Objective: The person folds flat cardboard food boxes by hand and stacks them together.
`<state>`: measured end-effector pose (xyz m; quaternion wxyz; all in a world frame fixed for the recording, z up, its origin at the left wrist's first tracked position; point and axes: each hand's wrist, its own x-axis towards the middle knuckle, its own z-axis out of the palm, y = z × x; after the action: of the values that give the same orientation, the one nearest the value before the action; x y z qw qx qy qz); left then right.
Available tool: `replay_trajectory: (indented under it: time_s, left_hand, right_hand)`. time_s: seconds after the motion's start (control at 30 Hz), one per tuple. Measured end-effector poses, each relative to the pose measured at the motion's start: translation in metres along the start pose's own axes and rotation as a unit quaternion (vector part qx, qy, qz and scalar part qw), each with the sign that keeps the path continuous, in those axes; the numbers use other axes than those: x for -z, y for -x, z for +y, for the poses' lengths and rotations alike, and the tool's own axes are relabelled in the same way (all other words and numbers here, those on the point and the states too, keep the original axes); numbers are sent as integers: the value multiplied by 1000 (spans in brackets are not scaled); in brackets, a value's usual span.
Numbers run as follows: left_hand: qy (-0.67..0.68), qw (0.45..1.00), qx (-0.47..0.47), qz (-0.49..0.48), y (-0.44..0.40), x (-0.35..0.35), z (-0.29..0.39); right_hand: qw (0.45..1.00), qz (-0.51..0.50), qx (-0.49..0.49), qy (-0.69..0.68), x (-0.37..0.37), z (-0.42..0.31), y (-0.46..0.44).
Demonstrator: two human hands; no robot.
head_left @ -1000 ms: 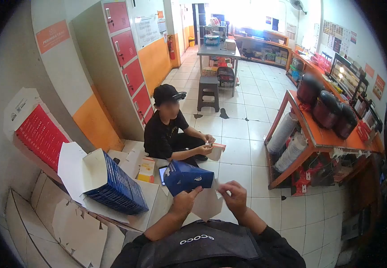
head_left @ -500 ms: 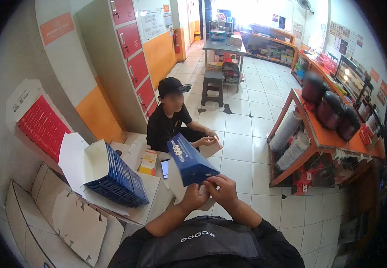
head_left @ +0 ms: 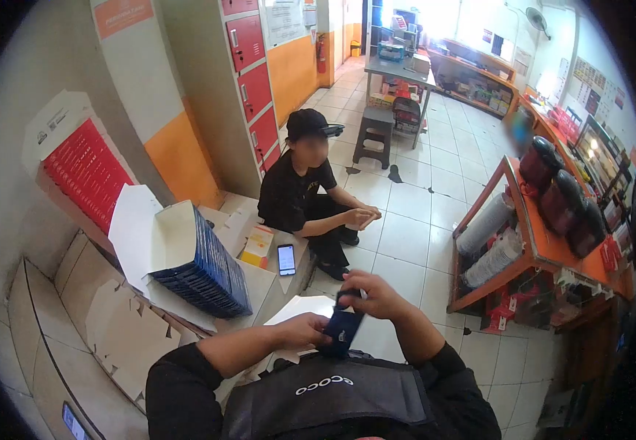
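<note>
A dark blue printed carton [head_left: 342, 331] is held close to my apron, its white inner side facing up at the left. My left hand [head_left: 304, 331] is closed on its left side, thumb over the blue face. Fingers bent, my right hand [head_left: 376, 295] grips the upper flap of the same carton. To the left stands a tight row of nested blue cartons [head_left: 204, 264], its white inside facing outward. Behind it leans a stack of red cartons [head_left: 83, 176].
A co-worker [head_left: 299, 180] sits on the low ledge ahead, hands together. Beside them lie a phone [head_left: 286, 260] and a yellow-white box [head_left: 258, 246]. An orange table [head_left: 505, 246] with dark containers stands right; a grey stool [head_left: 374, 136] is farther back.
The blue carton has come down and nearer my chest, turned to a different angle. My right hand has moved from its lower end to the upper flap. My view has shifted left.
</note>
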<state>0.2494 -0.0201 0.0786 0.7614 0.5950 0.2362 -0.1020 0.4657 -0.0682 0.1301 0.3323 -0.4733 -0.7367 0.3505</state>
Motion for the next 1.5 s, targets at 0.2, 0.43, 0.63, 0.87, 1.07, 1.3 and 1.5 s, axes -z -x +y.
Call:
replay_trajectory:
  time_s: [0.2,0.43,0.63,0.87,1.07,1.3,1.5]
  left_hand:
    - [-48,997,26,55,28,-2,7]
    - [-142,978,5,151,51,7,-13]
    - [-461,824,-164,287,106,22,8]
    - [-464,566,-223,644,209,72,29]
    - [-533,577,-50,617,199,116,-6]
    - [-519,530,-188,644,193,115,-33]
    - [-516,513,-257,636,193,114,-36]
  right_hand:
    - [981,-91,129,116,-29,-19,-20]
    - [950,-278,138,26,-51,-42,-50]
    - [898,-377,78,210,-35,-51,-67]
    - [978,-68,135,146,35,-123,-137]
    - [975,-142,168,-30,-35,-189,-249]
    - [930,-142,225,254,-108,-153,-303]
    - [882,-90,310,344,-130,-129,-277]
